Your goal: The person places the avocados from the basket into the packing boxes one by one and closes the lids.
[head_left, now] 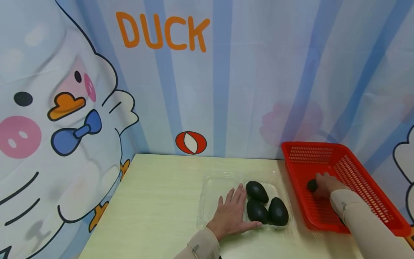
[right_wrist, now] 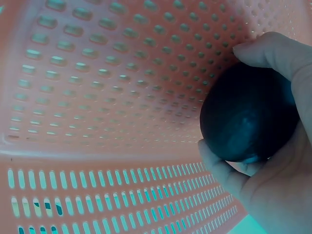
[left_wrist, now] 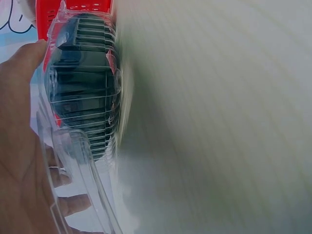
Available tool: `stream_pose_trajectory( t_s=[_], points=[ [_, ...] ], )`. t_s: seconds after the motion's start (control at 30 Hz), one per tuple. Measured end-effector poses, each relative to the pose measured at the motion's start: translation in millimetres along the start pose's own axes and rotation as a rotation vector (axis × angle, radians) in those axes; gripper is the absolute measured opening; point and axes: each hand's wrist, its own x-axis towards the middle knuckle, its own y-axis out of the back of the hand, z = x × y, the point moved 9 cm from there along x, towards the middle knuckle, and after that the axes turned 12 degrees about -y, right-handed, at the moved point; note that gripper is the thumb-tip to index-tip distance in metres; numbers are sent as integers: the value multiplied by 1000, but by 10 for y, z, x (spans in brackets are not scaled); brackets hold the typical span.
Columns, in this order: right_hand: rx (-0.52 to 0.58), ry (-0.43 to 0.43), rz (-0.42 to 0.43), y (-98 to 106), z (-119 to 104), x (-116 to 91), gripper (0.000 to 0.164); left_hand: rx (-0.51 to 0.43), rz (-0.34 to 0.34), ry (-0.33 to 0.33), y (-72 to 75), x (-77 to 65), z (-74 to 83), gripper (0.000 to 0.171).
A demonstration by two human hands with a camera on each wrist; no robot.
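Observation:
A clear plastic clamshell box lies opened out in front of me, with dark avocados in its right half. My left hand rests over the middle of the box, fingers straight and spread, thumb reaching toward the nearest avocado. From the left wrist view, the ribbed side of the box shows the avocados through it. My right hand is down inside the red basket. It grips one avocado, thumb on one side and fingers curled round the other.
The basket has slotted walls and stands right of the box on the pale wooden table. Part of another dark thing peeks out below the right forearm. A printed duck curtain hangs behind and to the left.

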Motion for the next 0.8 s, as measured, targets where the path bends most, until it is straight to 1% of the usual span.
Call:
stream_pose_trajectory(
  t_s=[0.1, 0.33, 0.4, 0.53, 0.7, 0.8],
  points=[
    [-11, 16, 15, 6, -25, -26, 56, 1, -2, 1, 4, 0, 1, 116],
    [-37, 14, 18, 26, -59, -40, 64, 23, 13, -2, 24, -1, 10, 116],
    [-41, 14, 18, 23, -60, -29, 64, 23, 14, -2, 20, -1, 7, 116],
    [-35, 10, 15, 11, -55, -5, 61, 18, 9, -1, 10, -4, 2, 116],
    [-11, 7, 5, -28, -43, 17, 53, 9, -1, 0, 8, -7, 3, 115],
    [-9, 9, 7, -45, -41, 26, 53, 11, -5, 1, 6, -6, 5, 115]
  ],
)
